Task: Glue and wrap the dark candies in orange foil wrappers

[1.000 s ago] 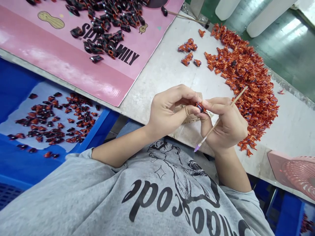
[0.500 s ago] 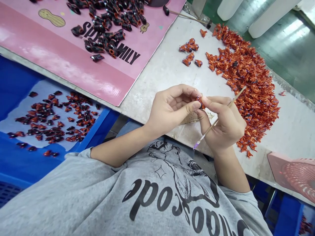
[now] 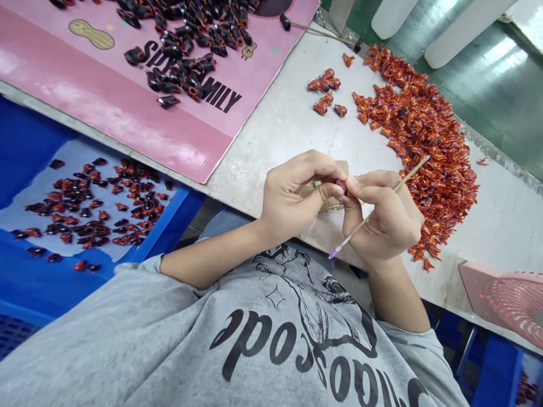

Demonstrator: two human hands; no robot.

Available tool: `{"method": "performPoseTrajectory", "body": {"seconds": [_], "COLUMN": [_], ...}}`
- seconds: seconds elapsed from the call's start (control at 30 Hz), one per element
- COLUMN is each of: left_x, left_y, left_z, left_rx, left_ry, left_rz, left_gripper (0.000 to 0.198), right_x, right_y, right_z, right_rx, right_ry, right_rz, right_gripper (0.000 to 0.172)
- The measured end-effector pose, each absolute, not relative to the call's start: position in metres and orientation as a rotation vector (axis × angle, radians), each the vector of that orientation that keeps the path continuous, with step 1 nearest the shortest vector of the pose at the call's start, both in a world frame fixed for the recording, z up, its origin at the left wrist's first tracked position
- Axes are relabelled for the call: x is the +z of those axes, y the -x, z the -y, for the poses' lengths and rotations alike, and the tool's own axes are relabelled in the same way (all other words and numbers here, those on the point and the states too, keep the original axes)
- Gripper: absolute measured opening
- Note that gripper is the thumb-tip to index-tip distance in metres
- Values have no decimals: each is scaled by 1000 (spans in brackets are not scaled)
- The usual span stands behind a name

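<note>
My left hand [image 3: 292,192] and my right hand [image 3: 388,217] meet just above the table's near edge, both pinched on one small red-and-dark piece [image 3: 341,185] between the fingertips. A thin wooden stick [image 3: 373,212] with a purple tip also lies through my right hand, pointing down toward my shirt. Most of the piece is hidden by my fingers. A large heap of orange-red folded pieces [image 3: 424,135] lies on the table just right of my hands.
A pink printed board [image 3: 127,107] at the back left carries several dark finished pieces [image 3: 186,45]. A blue crate [image 3: 25,282] at my left holds more dark-red pieces [image 3: 93,209]. A pink fan [image 3: 513,302] sits at the right edge. A few loose orange pieces [image 3: 324,90] lie mid-table.
Both hands stayed together on the small piece, with slight finger shifts; the piece is now more covered by my fingertips. The stick tilted a little.
</note>
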State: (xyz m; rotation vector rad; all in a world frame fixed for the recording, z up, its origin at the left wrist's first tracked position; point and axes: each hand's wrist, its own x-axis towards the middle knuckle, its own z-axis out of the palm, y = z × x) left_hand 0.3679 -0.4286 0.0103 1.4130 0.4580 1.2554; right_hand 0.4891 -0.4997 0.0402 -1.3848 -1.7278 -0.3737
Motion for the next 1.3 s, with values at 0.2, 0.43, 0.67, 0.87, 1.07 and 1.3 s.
{"method": "performPoseTrajectory", "body": {"seconds": [0.2, 0.43, 0.67, 0.87, 1.07, 1.3], "left_x": [15, 24, 28, 27, 37, 35], "left_y": [-364, -359, -357, -361, -359, -379], "left_z": [423, 422, 426, 436, 430, 294], "left_rx": [1093, 933, 1047, 1030, 985, 530], "left_ry": [-1382, -1386, -1469, -1399, -1403, -1923], "left_rz": [-483, -414, -349, -303, -324, -725], "left_gripper": [36, 45, 38, 36, 35, 35], "right_x": [37, 38, 47, 43, 42, 45], "right_y": [-494, -491, -490, -488, -494, -527], "right_z": [496, 498, 504, 506, 502, 493], "right_rx": [-370, -268, 492, 810, 860, 841], "right_ry": [1350, 1312, 1427, 1314, 1200, 1406], "right_rz": [1703, 1726, 1467, 1310, 1333, 1308], "right_gripper": [16, 14, 48, 51, 47, 49]}}
